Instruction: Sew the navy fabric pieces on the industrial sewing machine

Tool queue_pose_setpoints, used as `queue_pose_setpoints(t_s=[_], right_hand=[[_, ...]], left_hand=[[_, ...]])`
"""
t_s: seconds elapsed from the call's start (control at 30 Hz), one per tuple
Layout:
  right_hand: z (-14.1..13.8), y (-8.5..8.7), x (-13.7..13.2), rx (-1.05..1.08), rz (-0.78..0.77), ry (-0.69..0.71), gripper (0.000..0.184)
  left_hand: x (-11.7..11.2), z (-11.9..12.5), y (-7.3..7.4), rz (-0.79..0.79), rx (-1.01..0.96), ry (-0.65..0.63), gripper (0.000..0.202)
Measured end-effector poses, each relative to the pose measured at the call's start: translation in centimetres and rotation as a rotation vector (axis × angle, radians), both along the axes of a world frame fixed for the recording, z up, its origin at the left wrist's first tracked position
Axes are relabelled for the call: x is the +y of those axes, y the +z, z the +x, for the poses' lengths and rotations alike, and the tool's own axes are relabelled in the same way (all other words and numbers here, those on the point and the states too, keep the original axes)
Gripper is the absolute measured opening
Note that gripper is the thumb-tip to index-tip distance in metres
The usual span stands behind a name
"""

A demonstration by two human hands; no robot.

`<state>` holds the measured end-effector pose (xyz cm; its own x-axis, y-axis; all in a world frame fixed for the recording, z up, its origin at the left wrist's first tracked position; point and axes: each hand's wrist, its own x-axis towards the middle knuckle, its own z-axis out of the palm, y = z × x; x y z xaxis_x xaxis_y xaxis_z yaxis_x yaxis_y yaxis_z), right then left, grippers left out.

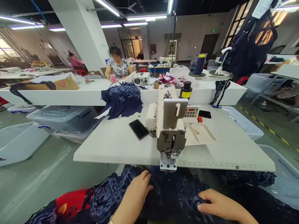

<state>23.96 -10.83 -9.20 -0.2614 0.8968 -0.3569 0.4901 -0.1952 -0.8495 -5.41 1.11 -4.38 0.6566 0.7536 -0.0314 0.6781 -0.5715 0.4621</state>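
Note:
In my lap, below the table edge, lies a dark navy garment [168,196] with a swirly blue pattern. The fingers of my left hand [139,189] are closed on its left part, just left of the sewing machine's front. Further right, my right hand [216,203] pinches the same cloth between thumb and fingers. The sewing machine [172,130] stands ahead of my hands, its needle area above the table's front edge. No cloth shows under its presser foot. More patterned navy cloth [109,196] lies to the left over something red.
On the white table [112,149] lie a black phone [139,129], a cream tray [202,133] and a second phone [205,114]. A navy cloth pile [125,99] hangs over the shelf. Plastic bins [63,118] stand left. A co-worker [118,67] sits opposite.

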Motion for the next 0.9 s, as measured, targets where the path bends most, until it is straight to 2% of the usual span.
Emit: queue_pose_setpoints(t_s=[0.07,0.1,0.17,0.23,0.3,0.4,0.5,0.57,0.67,0.7,0.77,0.83,0.9], right_hand=[[-1.5,2.8,0.1,0.087,-0.002,0.048,0.032],[-2.5,4.1,0.4,0.093,0.031,0.045,0.032],[-4.0,6.4,1.0,0.07,0.121,0.027,0.029],[-4.8,8.2,1.8,0.03,0.186,0.041,0.028],[-4.7,9.5,2.8,-0.018,0.232,0.053,0.027],[-4.1,10.0,4.7,-0.044,0.304,-0.041,0.021],[-4.3,9.2,6.9,0.053,0.349,-0.226,0.015],[-4.9,8.3,8.4,0.169,0.369,-0.324,0.017],[-6.0,7.1,9.8,0.253,0.425,-0.388,0.025],[-6.2,6.9,10.1,0.233,0.447,-0.408,0.025],[-6.5,6.6,10.5,0.171,0.481,-0.447,0.023],[-6.5,6.7,10.7,0.134,0.497,-0.468,0.024],[-6.4,6.8,11.0,0.131,0.509,-0.46,0.03]], left_hand=[[-0.7,1.5,-0.6,-0.056,-0.107,-0.082,0.046],[-1.2,2.4,-0.5,-0.153,-0.202,-0.178,0.054],[-2.4,4.1,0.1,-0.421,-0.349,-0.327,0.056],[-3.0,5.1,1.2,-0.624,-0.377,-0.307,0.049],[-3.0,5.0,2.3,-0.653,-0.368,-0.191,0.041],[-1.9,3.7,3.9,-0.514,-0.392,-0.097,0.035],[-0.4,2.2,4.9,-0.282,-0.353,0.001,0.028],[0.6,1.7,5.1,-0.091,-0.281,0.099,0.03],[1.6,1.7,4.4,0.281,-0.23,0.208,0.026],[1.7,1.8,4.1,0.406,-0.247,0.184,0.023],[1.5,2.1,3.3,0.571,-0.275,0.009,0.025],[0.9,2.6,2.6,0.628,-0.248,-0.193,0.031],[0.2,3.0,2.0,0.679,-0.195,-0.26,0.033]])
